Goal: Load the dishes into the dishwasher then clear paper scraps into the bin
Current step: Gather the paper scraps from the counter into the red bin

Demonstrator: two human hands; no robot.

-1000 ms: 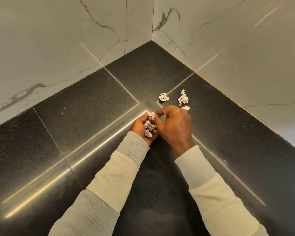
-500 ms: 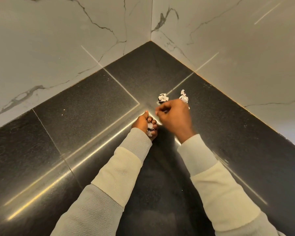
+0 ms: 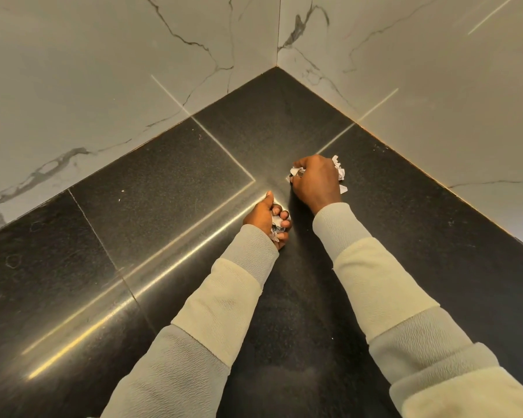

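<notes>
Crumpled white paper scraps lie on the polished black stone counter near its corner, just beyond the right hand, whose curled fingers pinch another white crumpled scrap against the surface. The left hand is closed round a wad of gathered scraps, fingers curled tight over it. That fist looks full: adding more may squeeze pieces out between the fingers. The small flat scrap beside the right hand sits half hidden behind it and could be missed. Carrying loose wads to a bin not in view risks dropping some.
</notes>
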